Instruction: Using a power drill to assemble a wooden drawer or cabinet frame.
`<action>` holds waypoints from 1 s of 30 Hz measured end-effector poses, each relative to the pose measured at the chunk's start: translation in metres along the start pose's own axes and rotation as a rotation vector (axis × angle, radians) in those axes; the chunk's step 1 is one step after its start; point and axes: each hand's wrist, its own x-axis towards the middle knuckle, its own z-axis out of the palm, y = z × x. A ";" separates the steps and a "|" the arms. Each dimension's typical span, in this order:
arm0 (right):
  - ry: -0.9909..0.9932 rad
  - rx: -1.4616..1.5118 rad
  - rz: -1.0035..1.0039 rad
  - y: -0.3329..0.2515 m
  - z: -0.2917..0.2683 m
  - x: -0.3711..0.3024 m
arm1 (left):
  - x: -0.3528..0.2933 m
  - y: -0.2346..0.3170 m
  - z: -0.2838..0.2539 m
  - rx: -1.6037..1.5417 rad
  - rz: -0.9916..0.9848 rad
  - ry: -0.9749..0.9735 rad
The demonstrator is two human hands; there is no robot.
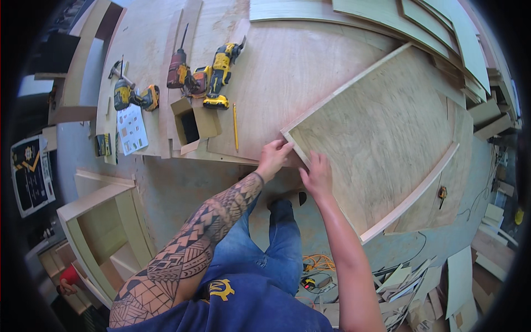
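A large plywood panel (376, 122) lies at an angle over the workbench, with narrow wood strips along its edges. My left hand (272, 159) pinches the short-side wood strip (299, 151) close to the panel's left corner. Beside it, my right hand (318, 176) grips the same strip, fingers over the top and thumb at the outer side. One long strip (345, 92) runs from that corner toward the back. Another strip (412, 200), slightly bowed in this view, follows the opposite long edge.
On the workbench (265, 72) lie a yellow multi-tool (221, 74), a red drill (178, 69), a yellow driver (123, 93), an open cardboard box (207, 120) and a pencil (235, 127). Plywood sheets (387, 22) are stacked behind. Offcuts (409, 282) and an orange cord (318, 263) litter the floor.
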 end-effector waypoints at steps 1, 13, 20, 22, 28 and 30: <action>-0.019 0.019 -0.018 -0.014 0.014 0.022 | 0.006 0.001 0.001 -0.011 0.000 0.023; -0.009 -0.182 -0.026 -0.021 0.060 0.059 | 0.018 -0.001 0.012 -0.224 -0.046 0.063; -0.020 -0.183 -0.081 -0.018 0.061 0.060 | -0.006 0.011 -0.017 -0.146 0.181 -0.014; -0.026 -0.218 -0.067 -0.010 0.049 0.057 | -0.026 0.032 -0.051 0.148 0.435 0.260; -0.039 -0.206 -0.067 -0.025 0.048 0.063 | -0.010 0.068 -0.277 0.818 0.507 0.747; -0.049 -0.202 -0.065 -0.024 0.049 0.059 | -0.005 0.073 -0.295 1.035 0.387 0.582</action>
